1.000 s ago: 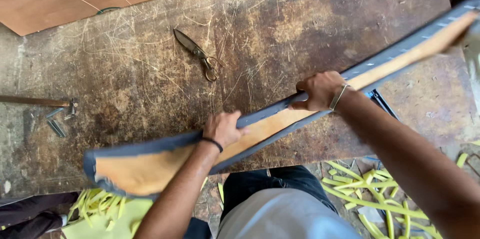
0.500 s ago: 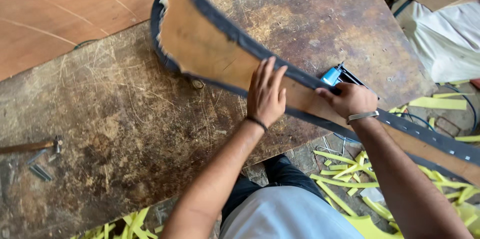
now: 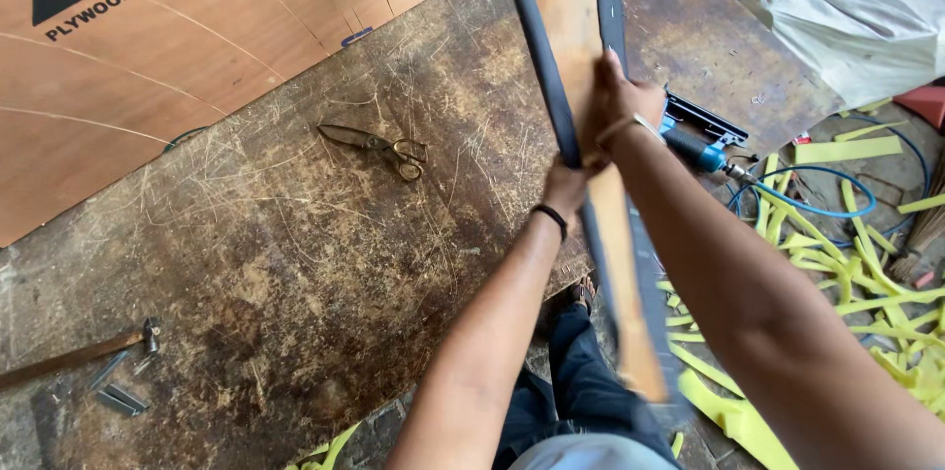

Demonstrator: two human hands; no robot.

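Observation:
A long, narrow wooden board (image 3: 563,7) edged with dark grey fabric runs from the top of the view down toward my lap, held above the worn workbench (image 3: 295,263). My right hand (image 3: 622,108) grips it near the middle, with a band on the wrist. My left hand (image 3: 565,187) holds the board's left edge just below, wearing a black wristband. A pair of scissors (image 3: 379,145) lies on the bench to the left of my hands.
A plywood sheet (image 3: 148,47) leans at the back left. A hammer (image 3: 79,357) and metal bits lie at the bench's left end. A blue pneumatic stapler (image 3: 694,140) with hose sits by the right edge. Yellow foam strips (image 3: 847,273) litter the floor.
The board has swung from lying diagonally across the bench to pointing nearly straight away from me. Both hands turned with it and kept their hold.

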